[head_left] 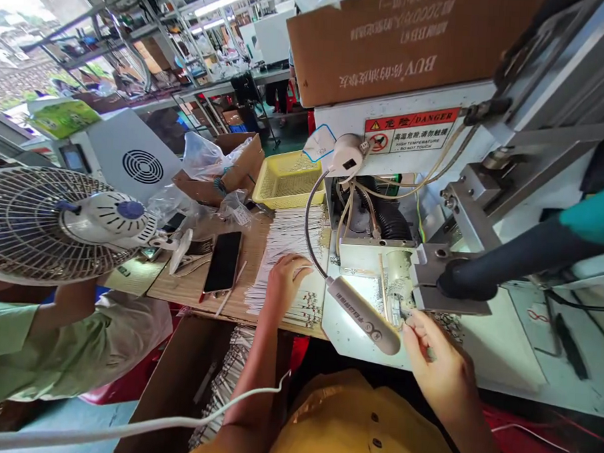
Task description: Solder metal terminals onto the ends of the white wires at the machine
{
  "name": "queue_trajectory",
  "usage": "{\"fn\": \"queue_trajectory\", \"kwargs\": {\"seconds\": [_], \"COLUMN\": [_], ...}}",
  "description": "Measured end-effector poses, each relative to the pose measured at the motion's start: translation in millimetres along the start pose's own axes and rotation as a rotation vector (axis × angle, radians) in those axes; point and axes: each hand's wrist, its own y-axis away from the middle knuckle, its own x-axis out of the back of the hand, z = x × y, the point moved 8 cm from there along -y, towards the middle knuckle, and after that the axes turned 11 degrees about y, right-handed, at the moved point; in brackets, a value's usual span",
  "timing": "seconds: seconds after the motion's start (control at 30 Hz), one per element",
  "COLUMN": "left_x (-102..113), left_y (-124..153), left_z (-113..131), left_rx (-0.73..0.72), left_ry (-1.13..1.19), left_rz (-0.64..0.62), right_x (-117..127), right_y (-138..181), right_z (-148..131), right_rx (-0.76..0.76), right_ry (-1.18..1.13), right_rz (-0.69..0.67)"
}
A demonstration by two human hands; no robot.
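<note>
My left hand (283, 282) rests on a layer of thin white wires (286, 232) laid side by side on the wooden table. Its fingers are slightly curled, with a gap between thumb and forefinger, and nothing shows between them. Small reddish and metal tips (306, 310) mark the near ends of several wires. My right hand (439, 356) is closed in a pinch at the machine's work point (399, 304), below the metal head. Whatever its fingertips hold is too small and partly hidden to name. A grey lamp (363, 316) on a bendable neck hangs between my hands.
A yellow basket (284, 179) stands behind the wires, with a phone (223, 263) to their left. The machine carries a high-temperature danger label (411, 131). A fan (82, 227) and another person's sleeve (2, 327) are at left. Below sits a carton (170, 374) of wires.
</note>
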Motion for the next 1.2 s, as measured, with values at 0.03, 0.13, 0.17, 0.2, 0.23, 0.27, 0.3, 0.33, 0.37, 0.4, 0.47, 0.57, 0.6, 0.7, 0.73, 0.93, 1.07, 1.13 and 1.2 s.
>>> {"fn": "queue_trajectory", "kwargs": {"seconds": [0.03,0.13,0.17,0.2,0.23,0.27,0.3,0.33,0.37,0.4,0.47,0.57,0.6,0.7,0.73,0.93,1.07,1.13,1.2], "left_x": [1.5,7.7,10.0,12.0,13.9,15.6,17.1,18.5,19.6,20.0,19.3,15.8,14.4,12.0,12.0,9.8,6.7,9.4,21.2], "left_y": [0.6,0.8,0.5,0.2,-0.1,-0.3,-0.4,-0.6,-0.7,-0.9,-1.1,-0.6,-0.3,0.3,0.4,3.1,3.3,2.4,2.7], "left_z": [1.2,3.7,3.9,4.1,4.4,4.7,4.4,3.6,2.0,-0.3,-6.5,-16.0,-18.6,-23.3,-23.6,-15.3,-15.6,-14.8,-6.8], "left_rx": [-0.017,-0.058,-0.066,-0.078,-0.093,-0.111,-0.124,-0.133,-0.135,-0.127,-0.092,-0.04,-0.028,-0.011,-0.006,0.001,0.002,-0.015,-0.049], "left_ry": [0.034,0.111,0.124,0.133,0.141,0.148,0.156,0.163,0.17,0.175,0.166,0.075,0.025,-0.108,-0.14,-0.254,-0.287,-0.28,-0.244], "left_rz": [-0.005,0.002,0.006,0.006,0.001,-0.006,-0.015,-0.024,-0.034,-0.047,-0.077,-0.124,-0.138,-0.161,-0.161,-0.176,-0.171,-0.158,-0.092], "right_x": [1.6,12.5,15.8,18.1,18.6,17.9,16.7,15.6,15.3,15.7,17.7,18.5,18.5,20.8,22.5,36.1,40.5,40.3,39.5], "right_y": [-1.6,-5.7,-5.9,-5.2,-3.8,-1.8,0.3,2.1,3.5,4.7,6.3,6.8,6.7,5.9,5.1,-3.2,-5.0,-2.9,1.3], "right_z": [-0.2,8.5,14.4,21.6,28.6,34.8,39.8,43.5,46.3,48.6,51.8,50.8,50.5,54.1,55.4,43.6,32.2,30.5,31.1], "right_rx": [0.013,-0.023,-0.064,-0.118,-0.171,-0.216,-0.25,-0.273,-0.292,-0.312,-0.357,-0.365,-0.357,-0.336,-0.322,-0.124,-0.041,-0.024,-0.041], "right_ry": [-0.018,-0.054,-0.058,-0.062,-0.071,-0.089,-0.108,-0.125,-0.134,-0.137,-0.126,-0.136,-0.14,-0.083,-0.042,0.171,0.186,0.166,0.117], "right_rz": [-0.026,-0.064,-0.071,-0.083,-0.107,-0.137,-0.167,-0.193,-0.206,-0.21,-0.204,-0.214,-0.219,-0.203,-0.188,-0.062,-0.022,-0.022,-0.047]}}
